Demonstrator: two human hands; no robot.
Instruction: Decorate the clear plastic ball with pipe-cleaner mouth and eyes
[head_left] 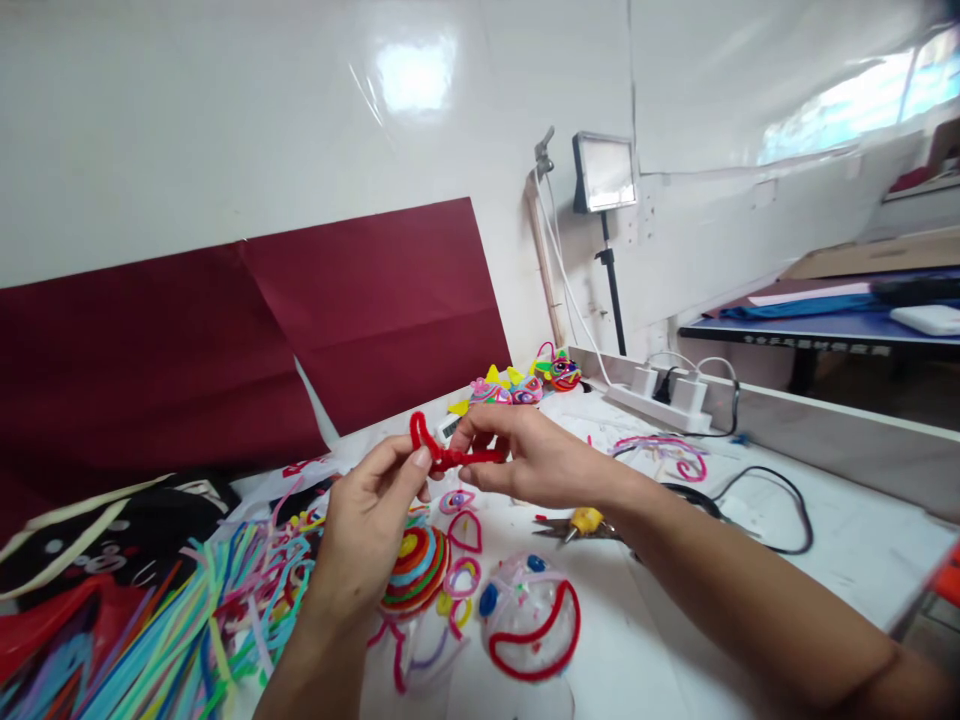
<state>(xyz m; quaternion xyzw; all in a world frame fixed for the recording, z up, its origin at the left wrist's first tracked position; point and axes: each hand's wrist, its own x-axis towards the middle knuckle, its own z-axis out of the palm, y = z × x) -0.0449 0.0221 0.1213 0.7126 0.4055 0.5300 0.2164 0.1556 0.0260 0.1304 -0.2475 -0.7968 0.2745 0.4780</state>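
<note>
Between my two hands is a red pipe cleaner [448, 460], bent into a loop at its left end. My left hand [382, 500] pinches it near that loop with thumb and fingers. On its other side my right hand [517, 455] grips the right end, with thumb and fingers closed round it. Below them on the white table lies a clear round shape [529, 618] with blue eyes and a red pipe-cleaner mouth outline. Left of it sits a dome of coiled striped pipe cleaners [417, 570], partly behind my left wrist. Small bent pipe-cleaner pieces [463, 577] lie between the two.
Loose pipe cleaners [187, 620] pile up at the left beside a black bag [127, 540]. Scissors [570, 527] lie under my right forearm. Finished colourful figures [517, 385] stand at the back. A power strip [667, 400] and black cable [806, 510] are at the right.
</note>
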